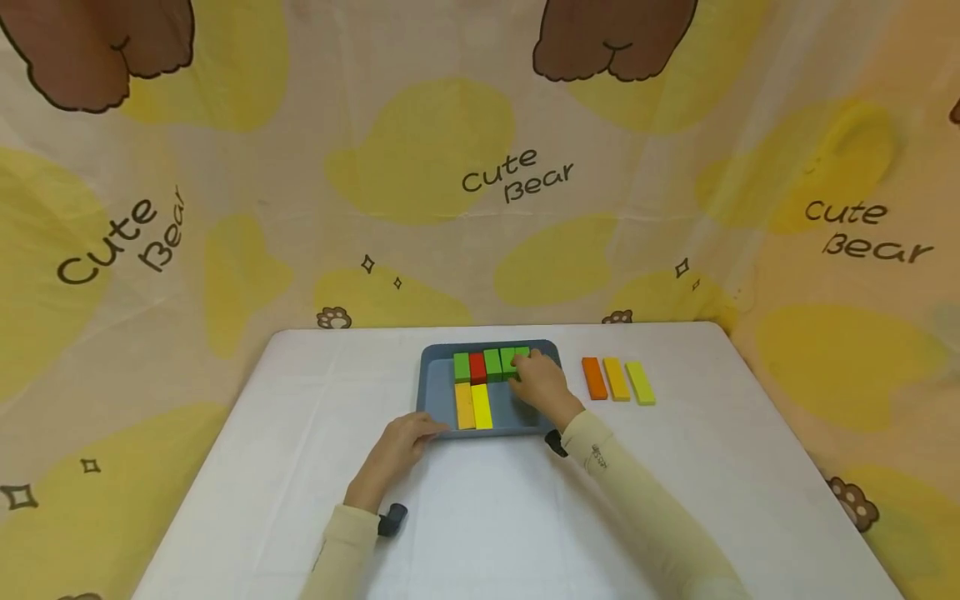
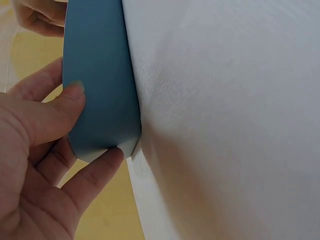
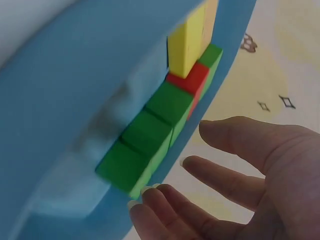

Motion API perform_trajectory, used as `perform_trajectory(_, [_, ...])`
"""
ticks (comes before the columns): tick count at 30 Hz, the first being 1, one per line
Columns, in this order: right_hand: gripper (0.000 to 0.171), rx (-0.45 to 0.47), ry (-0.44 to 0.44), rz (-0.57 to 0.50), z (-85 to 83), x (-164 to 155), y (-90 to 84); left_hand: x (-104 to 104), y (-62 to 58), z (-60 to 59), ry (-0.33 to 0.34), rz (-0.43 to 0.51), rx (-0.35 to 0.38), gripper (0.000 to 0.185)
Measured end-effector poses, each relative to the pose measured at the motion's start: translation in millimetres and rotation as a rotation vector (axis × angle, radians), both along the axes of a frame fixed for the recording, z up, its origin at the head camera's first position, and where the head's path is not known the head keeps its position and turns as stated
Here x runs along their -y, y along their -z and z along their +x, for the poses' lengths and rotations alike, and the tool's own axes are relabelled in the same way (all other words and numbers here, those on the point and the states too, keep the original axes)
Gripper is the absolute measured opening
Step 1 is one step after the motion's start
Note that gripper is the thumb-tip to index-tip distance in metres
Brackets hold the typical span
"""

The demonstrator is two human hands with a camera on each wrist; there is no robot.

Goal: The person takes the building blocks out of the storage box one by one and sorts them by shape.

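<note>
Tray (image 1: 437, 387), shallow, blue-grey, rectangular, sits on white-covered table (image 1: 300, 483); left hand (image 1: 401, 440) pinching its near-left corner. Right hand (image 1: 543, 387), fingers loosely spread, now at right end of far row: green block (image 1: 461, 367), red block (image 1: 477, 368), three green blocks (image 1: 492, 365). Touching? Can't tell! Amber block (image 1: 465, 407), yellow block (image 1: 482, 407) lie nearer. Outside, tray's right: orange block (image 1: 594, 378), golden block (image 1: 617, 379), lime block (image 1: 641, 383).

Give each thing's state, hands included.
Tray: partly filled.
Four green blocks: in tray, one row.
Red block: in that row.
Two yellow blocks: in tray, side by side.
Three loose blocks: outside tray, slightly apart.
Left hand: gripping tray.
Right hand: by green blocks, holding none.
</note>
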State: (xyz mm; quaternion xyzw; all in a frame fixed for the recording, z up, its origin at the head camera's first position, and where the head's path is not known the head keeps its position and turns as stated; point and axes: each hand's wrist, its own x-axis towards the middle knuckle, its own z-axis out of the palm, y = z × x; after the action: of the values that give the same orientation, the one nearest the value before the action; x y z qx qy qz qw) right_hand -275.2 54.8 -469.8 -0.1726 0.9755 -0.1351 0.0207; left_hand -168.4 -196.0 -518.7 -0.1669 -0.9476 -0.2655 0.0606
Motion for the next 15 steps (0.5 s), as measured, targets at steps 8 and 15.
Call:
perform_trajectory(8, [0.031,-0.021,-0.051,0.018,8.5,21.1,7.9,0.1,1.6,0.6,-0.003,0.01,-0.014,0.028])
perform_trajectory(15, [0.021,0.031,-0.061,-0.026,16.0,38.1,9.4,0.5,2.4,0.7,-0.006,0.004,0.0,0.028])
